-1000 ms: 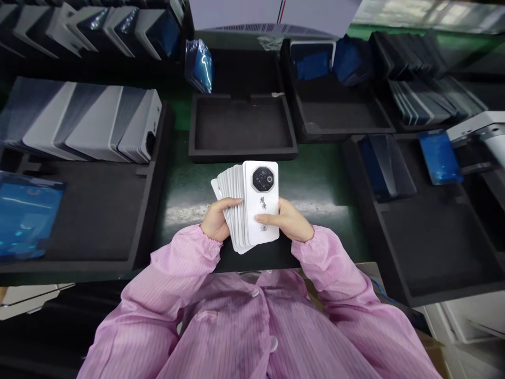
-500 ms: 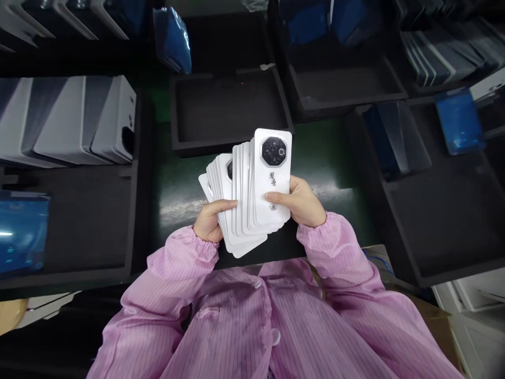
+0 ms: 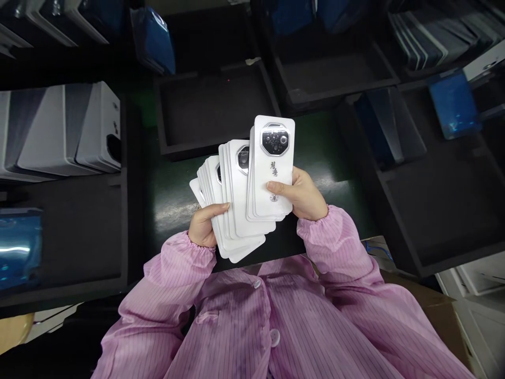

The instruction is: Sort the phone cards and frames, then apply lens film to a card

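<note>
Fingers [image 3: 277, 188] of your right hand [image 3: 311, 196] are closed on the right end of the fan, thumb flat across the front panel [image 3: 273, 173]; those of your left hand [image 3: 202, 226] pinch the other end, thumb laid over the edges. Between them, the white panels [image 3: 244, 208] sit in the middle of the frame, above the bench [image 3: 171, 184]. A second ago they were nearly one stack showing a single dark camera window; now the fan has spread into groups, with more windows partly uncovered behind the front one. That suggests more of the backs can be looked over, though most remain overlapped. Your hands have moved apart, the right one higher in the frame and further right, the left slightly lower. Both forearms angle inward from the lower corners, the right sleeve [image 3: 343, 247] gathered at the wrist.
</note>
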`<state>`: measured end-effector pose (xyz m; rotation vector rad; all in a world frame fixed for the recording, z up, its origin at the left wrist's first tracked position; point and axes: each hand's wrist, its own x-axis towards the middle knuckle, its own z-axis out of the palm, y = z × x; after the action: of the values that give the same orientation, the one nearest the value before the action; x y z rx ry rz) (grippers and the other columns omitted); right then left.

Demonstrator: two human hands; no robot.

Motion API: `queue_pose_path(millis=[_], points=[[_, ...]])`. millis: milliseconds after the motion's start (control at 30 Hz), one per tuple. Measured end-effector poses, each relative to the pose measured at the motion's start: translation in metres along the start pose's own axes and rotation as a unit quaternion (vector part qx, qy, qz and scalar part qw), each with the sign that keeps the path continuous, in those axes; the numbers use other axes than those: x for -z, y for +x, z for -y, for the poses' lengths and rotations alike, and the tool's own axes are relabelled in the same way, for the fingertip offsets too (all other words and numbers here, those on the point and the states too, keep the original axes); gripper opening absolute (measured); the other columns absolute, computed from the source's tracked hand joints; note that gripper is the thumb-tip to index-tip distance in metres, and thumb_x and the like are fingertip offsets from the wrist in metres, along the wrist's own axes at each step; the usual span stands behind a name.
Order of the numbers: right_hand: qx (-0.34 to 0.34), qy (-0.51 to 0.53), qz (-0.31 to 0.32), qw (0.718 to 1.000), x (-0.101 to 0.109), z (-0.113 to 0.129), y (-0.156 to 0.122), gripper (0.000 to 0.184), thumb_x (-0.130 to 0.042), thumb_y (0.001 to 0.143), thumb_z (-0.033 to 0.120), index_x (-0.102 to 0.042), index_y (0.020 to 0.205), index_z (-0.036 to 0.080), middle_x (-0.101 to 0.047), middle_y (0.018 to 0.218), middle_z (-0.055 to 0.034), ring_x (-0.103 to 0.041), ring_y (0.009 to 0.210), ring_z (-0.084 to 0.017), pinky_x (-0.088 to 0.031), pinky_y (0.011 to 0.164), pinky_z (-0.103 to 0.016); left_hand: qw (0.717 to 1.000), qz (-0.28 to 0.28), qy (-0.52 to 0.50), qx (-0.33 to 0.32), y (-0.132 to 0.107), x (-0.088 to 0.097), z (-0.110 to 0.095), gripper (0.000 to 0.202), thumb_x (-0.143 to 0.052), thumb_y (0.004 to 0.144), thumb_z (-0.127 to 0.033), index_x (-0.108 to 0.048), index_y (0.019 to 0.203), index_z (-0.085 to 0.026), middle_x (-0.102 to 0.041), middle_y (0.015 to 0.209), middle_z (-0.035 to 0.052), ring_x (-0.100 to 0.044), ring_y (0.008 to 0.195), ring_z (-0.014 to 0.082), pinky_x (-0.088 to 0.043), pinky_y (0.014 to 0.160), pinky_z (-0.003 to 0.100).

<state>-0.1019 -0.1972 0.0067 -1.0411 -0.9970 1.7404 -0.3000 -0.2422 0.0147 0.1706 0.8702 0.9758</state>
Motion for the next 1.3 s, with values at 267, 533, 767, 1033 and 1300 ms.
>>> queue_pose_path(millis=[267, 533, 767, 1033, 1300], points=[[0.046, -0.045, -0.02, 0.998, -0.002, 0.002, -0.005, 0.044, -0.085, 0.063, 0.035, -0.067, 0.1, 0.022, -0.072, 0.104, -0.0042, -0.069, 0.096, -0.026, -0.058, 0.084, -0.045, 1.0, -0.014, 0.001, -0.028, 0.003, 0.006, 0.005, 0.077, -0.06, 0.052, -0.003, -0.057, 0.128, -0.018, -0.069, 0.12, 0.009, -0.054, 0.123, 0.0405, -0.044, 0.105, 0.059], [0.081, -0.118, -0.038, 0.989, -0.001, 0.002, -0.01, 0.046, -0.085, 0.063, 0.038, -0.063, 0.101, 0.022, -0.071, 0.103, -0.0032, -0.067, 0.096, -0.027, -0.057, 0.084, -0.046, 1.0, 0.0, -0.003, -0.026, 0.007, 0.004, 0.012, 0.081, -0.056, 0.048, -0.002, -0.057, 0.128, -0.017, -0.071, 0.118, 0.0076, -0.052, 0.125, 0.0407, -0.038, 0.108, 0.062], [0.074, -0.141, -0.04, 0.986, -0.003, 0.006, -0.012, 0.047, -0.084, 0.064, 0.041, -0.063, 0.103, 0.024, -0.069, 0.106, -0.0031, -0.065, 0.101, -0.028, -0.056, 0.087, -0.046, 0.999, 0.028, 0.002, -0.023, 0.008, 0.008, 0.014, 0.08, -0.057, 0.052, -0.003, -0.055, 0.13, -0.019, -0.07, 0.119, 0.0064, -0.052, 0.126, 0.0397, -0.038, 0.109, 0.061], [0.047, -0.116, -0.031, 0.992, -0.003, 0.006, -0.011, 0.047, -0.084, 0.064, 0.037, -0.062, 0.104, 0.024, -0.069, 0.11, -0.0033, -0.064, 0.105, -0.029, -0.056, 0.089, -0.046, 1.0, 0.026, -0.01, -0.005, 0.006, 0.006, 0.014, 0.079, -0.057, 0.053, -0.004, -0.054, 0.131, -0.017, -0.07, 0.119, 0.0085, -0.051, 0.126, 0.0403, -0.038, 0.108, 0.062], [0.006, -0.085, -0.007, 0.996, -0.006, 0.005, -0.008, 0.052, -0.084, 0.064, 0.04, -0.059, 0.107, 0.024, -0.068, 0.114, -0.0051, -0.064, 0.107, -0.029, -0.056, 0.088, -0.046, 0.999, 0.019, -0.028, 0.014, 0.006, 0.005, 0.016, 0.077, -0.063, 0.054, -0.006, -0.054, 0.13, -0.016, -0.071, 0.116, 0.0104, -0.053, 0.124, 0.0408, -0.037, 0.109, 0.061]])
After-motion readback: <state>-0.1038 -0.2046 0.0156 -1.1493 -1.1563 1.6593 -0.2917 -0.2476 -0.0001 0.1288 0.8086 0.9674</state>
